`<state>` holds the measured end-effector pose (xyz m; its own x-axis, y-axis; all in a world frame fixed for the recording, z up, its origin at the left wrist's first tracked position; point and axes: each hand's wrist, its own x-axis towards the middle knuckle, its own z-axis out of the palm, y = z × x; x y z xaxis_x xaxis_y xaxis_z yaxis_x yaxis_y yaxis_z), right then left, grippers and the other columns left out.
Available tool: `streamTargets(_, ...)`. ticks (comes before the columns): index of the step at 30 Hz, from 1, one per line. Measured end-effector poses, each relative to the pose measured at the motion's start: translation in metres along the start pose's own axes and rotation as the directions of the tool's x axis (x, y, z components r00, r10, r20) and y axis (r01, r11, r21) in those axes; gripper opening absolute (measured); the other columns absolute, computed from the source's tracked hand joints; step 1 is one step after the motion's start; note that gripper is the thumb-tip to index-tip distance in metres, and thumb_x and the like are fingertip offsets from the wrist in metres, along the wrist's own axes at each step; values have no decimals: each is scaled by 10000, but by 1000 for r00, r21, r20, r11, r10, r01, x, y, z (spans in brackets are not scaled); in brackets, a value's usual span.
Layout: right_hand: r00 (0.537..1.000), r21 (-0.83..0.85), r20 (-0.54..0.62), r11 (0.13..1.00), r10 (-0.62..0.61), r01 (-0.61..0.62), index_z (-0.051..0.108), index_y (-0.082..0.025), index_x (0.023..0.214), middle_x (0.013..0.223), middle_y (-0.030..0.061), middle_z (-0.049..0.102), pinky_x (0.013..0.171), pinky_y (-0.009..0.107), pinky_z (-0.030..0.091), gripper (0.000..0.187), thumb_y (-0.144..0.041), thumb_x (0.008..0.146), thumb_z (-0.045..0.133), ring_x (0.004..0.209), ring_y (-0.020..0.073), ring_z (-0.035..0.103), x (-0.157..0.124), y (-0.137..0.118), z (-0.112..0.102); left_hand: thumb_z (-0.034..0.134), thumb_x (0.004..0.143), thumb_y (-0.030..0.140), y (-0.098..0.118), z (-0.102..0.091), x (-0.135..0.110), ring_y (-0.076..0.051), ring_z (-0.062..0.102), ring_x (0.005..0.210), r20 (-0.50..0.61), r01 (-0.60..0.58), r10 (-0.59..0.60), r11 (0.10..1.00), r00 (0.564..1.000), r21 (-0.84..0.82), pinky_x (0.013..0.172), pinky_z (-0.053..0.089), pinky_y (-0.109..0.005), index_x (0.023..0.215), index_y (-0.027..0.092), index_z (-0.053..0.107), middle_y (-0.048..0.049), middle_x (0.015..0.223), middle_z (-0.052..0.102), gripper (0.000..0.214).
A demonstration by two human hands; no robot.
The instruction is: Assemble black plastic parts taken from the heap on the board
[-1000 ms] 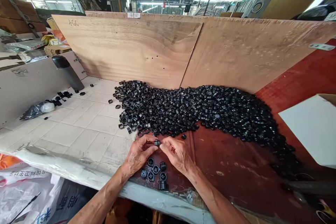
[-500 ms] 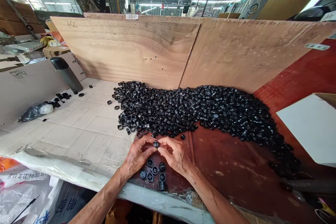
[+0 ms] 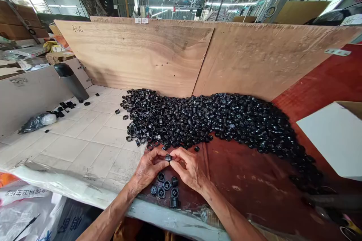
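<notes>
My left hand [image 3: 148, 169] and my right hand [image 3: 188, 169] meet over the table's front edge, fingertips pinched together on one small black plastic part [image 3: 167, 157]. Just below the hands lie several finished-looking black parts [image 3: 165, 187] in a small cluster on the red-brown board. A long heap of black plastic rings and caps [image 3: 215, 122] stretches across the table behind the hands, a few loose ones lying close to my fingers.
Plywood boards [image 3: 158, 56] stand upright behind the heap. A dark tumbler [image 3: 71, 81] leans at the back left near scattered parts and a plastic bag [image 3: 36, 121]. A white box [image 3: 335, 139] sits at the right. Printed sacks [image 3: 25, 207] hang below the table edge.
The hands have drawn closer together on the small part and sit slightly further from me; the view has shifted a little. Nothing else has moved.
</notes>
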<state>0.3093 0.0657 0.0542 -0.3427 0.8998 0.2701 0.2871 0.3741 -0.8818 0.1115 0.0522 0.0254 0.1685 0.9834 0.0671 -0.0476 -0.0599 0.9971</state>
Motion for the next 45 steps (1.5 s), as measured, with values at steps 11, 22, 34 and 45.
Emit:
streamTargets(11, 997, 18, 38, 998, 65, -66, 632, -214, 898, 684, -4, 673, 612, 242, 519, 75, -270, 915, 585, 618, 155, 664, -1, 1, 0, 839, 823, 415, 4, 1, 1, -216, 756, 905, -1, 44, -44, 998, 999, -42, 891, 613, -365, 1019, 203, 714, -42, 999, 796, 314)
streamTargets(22, 971, 127, 105, 966, 214, -226, 612, -209, 869, 585, -44, 619, 531, 215, 474, 52, -250, 890, 589, 510, 132, 616, -4, 3, 7, 752, 893, 353, 8, -5, 0, -219, 734, 942, 74, -48, 33, 978, 997, 203, 875, 592, -347, 1033, 210, 722, -46, 1043, 771, 203)
streamTargets(34, 984, -538, -152, 843, -93, -4, 686, -214, 957, 821, 57, 690, 700, 294, 507, 152, -124, 908, 574, 744, 208, 652, 7, 55, -7, 695, 911, 292, -8, -6, 21, -178, 634, 714, -110, -143, 280, 744, 954, 653, 720, 569, -322, 1162, 286, 748, -9, 882, 645, 257)
streamTargets(45, 991, -330, -11, 936, -135, 124, 673, -208, 971, 980, 63, 666, 742, 294, 548, 150, -94, 880, 636, 806, 194, 653, 4, 32, 8, 682, 918, 279, -4, -5, 14, -201, 709, 761, -118, -32, 107, 858, 987, 512, 762, 584, -331, 1097, 269, 749, 0, 876, 763, 191)
